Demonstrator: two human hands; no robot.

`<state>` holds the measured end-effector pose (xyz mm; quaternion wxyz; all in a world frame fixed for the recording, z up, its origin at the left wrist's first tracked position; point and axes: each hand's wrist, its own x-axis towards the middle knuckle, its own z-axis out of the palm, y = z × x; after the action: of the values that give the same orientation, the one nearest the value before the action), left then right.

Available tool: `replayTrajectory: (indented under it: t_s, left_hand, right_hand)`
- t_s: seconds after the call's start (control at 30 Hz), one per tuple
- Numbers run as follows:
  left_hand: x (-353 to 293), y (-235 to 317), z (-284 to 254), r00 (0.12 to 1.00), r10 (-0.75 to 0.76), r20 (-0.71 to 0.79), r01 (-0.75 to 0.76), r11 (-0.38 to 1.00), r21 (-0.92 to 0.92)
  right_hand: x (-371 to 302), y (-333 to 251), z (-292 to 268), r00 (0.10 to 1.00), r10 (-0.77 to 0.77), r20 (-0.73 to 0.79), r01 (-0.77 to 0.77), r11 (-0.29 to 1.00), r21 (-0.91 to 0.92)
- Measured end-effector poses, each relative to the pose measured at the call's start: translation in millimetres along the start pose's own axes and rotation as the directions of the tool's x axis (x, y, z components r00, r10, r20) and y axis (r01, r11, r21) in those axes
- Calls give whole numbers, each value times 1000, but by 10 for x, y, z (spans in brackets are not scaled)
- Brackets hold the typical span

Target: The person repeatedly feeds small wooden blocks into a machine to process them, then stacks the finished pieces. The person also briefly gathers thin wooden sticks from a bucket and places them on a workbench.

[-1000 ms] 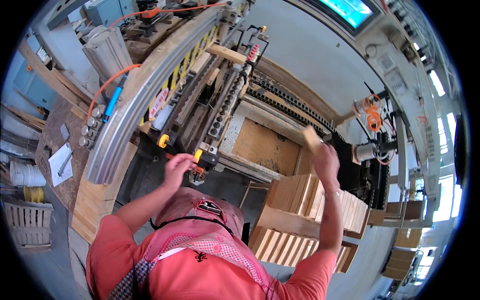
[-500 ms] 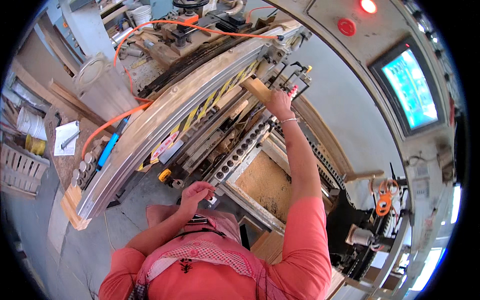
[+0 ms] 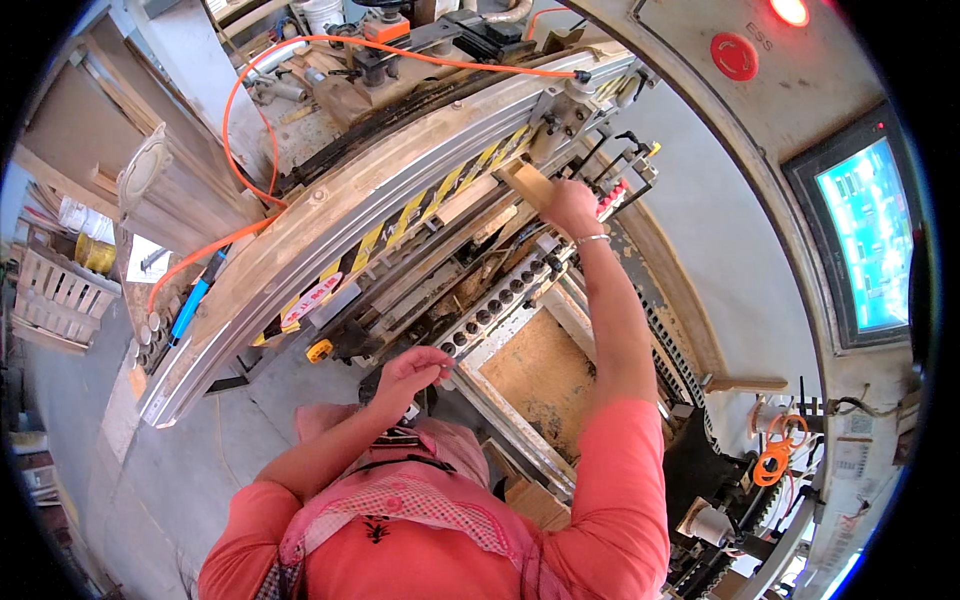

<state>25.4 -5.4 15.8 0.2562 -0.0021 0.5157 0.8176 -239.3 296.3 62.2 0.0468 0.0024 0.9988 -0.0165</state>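
Note:
My right hand (image 3: 570, 209) reaches far out over the machine, its fingers wrapped round one end of a short, light-coloured wood piece (image 3: 530, 186). The other end of that piece lies close to the yellow-and-black striped rail (image 3: 440, 195). My left hand (image 3: 408, 382) is nearer my body, with thumb and fingers pinched together beside the row of dark round rollers (image 3: 483, 317). Whether anything small sits in that pinch cannot be made out. Below my right forearm is a framed opening (image 3: 535, 375) with sawdust in it.
A long curved-looking beam (image 3: 330, 190) crosses on the left, with an orange hose (image 3: 232, 120) over it. At the right stand a lit screen (image 3: 868, 235) and a red stop button (image 3: 734, 56). A blue air gun (image 3: 196, 305) lies by the beam's near end.
The whole view has shifted slightly. My left hand has moved up a little toward the rollers, still pinched. My right hand keeps its hold on the wood piece near the striped rail.

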Motion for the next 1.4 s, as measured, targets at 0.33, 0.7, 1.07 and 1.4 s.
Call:
replayTrajectory:
  t_s: [0.33, 0.7, 1.07, 1.4]
  left_hand:
    - [600, -111, 282, 983, 142, 116, -130, 986, -102]
    - [281, -38, 50, 959, 278, -49, -265, 947, 181]
    - [227, -107, -19, 951, 308, 6, -294, 903, 313]
    - [271, -127, -67, 969, 245, 16, -244, 954, 175]
  right_hand:
    - [-1715, -491, -327, 915, -349, 203, 153, 765, 625]
    - [-1005, -280, -343, 987, -155, 36, 148, 976, 159]
    - [140, -55, 243, 999, 33, 13, -34, 999, 29]
    - [-106, -111, 268, 985, 33, -170, -21, 997, 75]
